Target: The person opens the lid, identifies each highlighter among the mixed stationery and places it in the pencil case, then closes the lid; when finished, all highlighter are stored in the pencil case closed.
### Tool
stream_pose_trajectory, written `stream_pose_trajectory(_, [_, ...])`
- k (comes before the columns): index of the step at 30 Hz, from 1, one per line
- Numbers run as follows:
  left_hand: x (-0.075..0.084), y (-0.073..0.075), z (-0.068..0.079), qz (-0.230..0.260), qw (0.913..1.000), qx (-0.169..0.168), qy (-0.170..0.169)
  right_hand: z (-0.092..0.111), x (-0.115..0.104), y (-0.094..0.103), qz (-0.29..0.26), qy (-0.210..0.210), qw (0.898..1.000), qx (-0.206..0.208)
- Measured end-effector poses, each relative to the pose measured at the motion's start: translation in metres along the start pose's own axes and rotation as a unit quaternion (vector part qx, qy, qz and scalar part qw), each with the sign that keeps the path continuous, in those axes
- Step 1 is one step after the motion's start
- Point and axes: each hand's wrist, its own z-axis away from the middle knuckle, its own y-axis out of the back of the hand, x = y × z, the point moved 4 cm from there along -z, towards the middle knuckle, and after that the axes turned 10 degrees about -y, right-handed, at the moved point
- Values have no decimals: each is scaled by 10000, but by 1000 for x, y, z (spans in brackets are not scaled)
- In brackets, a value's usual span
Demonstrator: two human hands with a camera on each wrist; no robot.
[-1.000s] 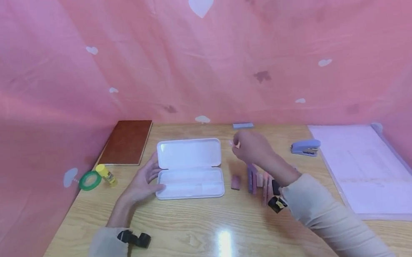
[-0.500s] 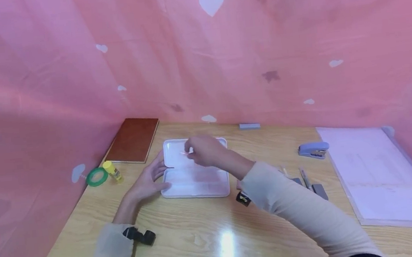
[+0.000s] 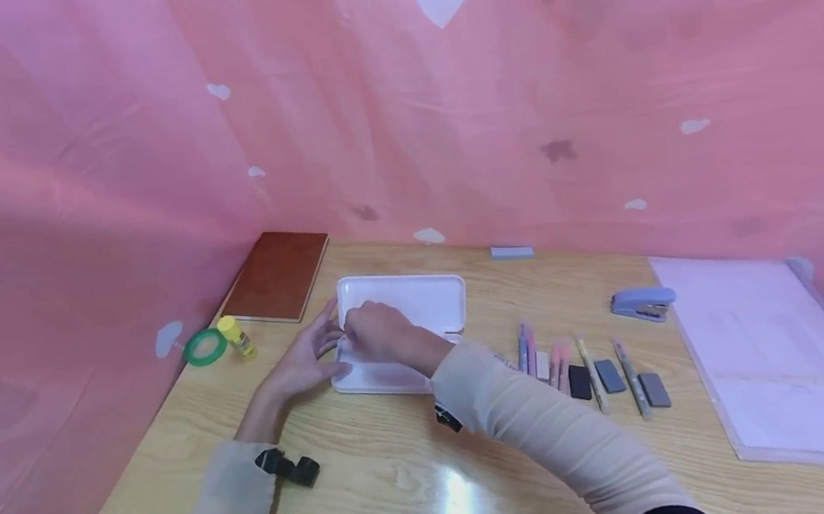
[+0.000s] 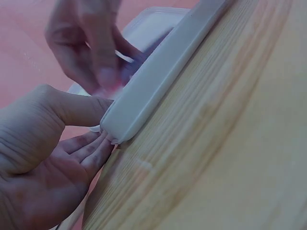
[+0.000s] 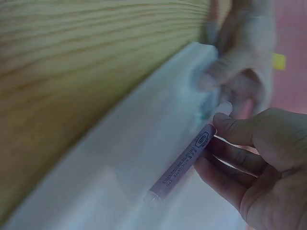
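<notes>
A white pencil case (image 3: 426, 289) lies on the table with its lid raised toward the back. My left hand (image 3: 306, 360) grips its left end, thumb on the near rim and fingers around the end, as the left wrist view shows. My right hand (image 3: 377, 328) is over the left part of the case. Between its thumb and fingers it pinches a highlighter (image 5: 180, 165) with a pale purple barrel and printed lettering, held low at the tray. In the head view the hand hides this highlighter.
Right of the case lie several pens (image 3: 559, 363), a black block (image 3: 579, 382) and grey blocks (image 3: 609, 376), partly behind my right sleeve. Farther right are a stapler (image 3: 643, 304) and white sheets (image 3: 791, 351). A glue stick (image 3: 237, 338), green tape (image 3: 206, 361) and brown notebook (image 3: 281, 275) stand left.
My right hand has moved left with the highlighter, from beside the case across it and down to its left part. My left hand keeps its grip; the view has turned slightly left.
</notes>
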Motion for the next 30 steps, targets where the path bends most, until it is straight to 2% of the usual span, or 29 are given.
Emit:
stream_pose_trajectory(3, [0,-2,-2,-33,9999,-16,121,-2,2,-12,68,-64,9999,-121])
stream_pose_trajectory(6, [8,-4,-2,-65,9997,-41,219,-4,4,-18,200,-122,9996,-147])
stream_pose_trajectory(10, [10,-7,-6,-76,9996,-90,256,-4,6,-20,298,-214,9993,-89])
stream_pose_trajectory(12, [4,-7,-8,-39,9996,-101,266,-3,7,-19,301,-243,9992,-94])
stream_pose_trajectory(14, [10,-9,-8,48,9995,-145,260,-1,9,-16,289,-229,9993,-62])
stream_pose_trajectory(17, [20,-10,-6,111,9994,-204,272,7,13,-4,165,-185,9997,25])
stream_pose_trajectory(20, [30,-11,-4,111,9994,-244,196,23,20,16,57,-101,9997,229])
stream_pose_trajectory(22, [31,-10,-3,41,9996,-225,172,36,27,31,-5,-36,9995,318])
stream_pose_trajectory(25, [30,-8,-3,-106,9998,-164,106,58,45,48,10,36,9989,475])
stream_pose_trajectory(30, [10,-3,-3,-320,9993,-54,189,91,89,61,129,-234,9972,696])
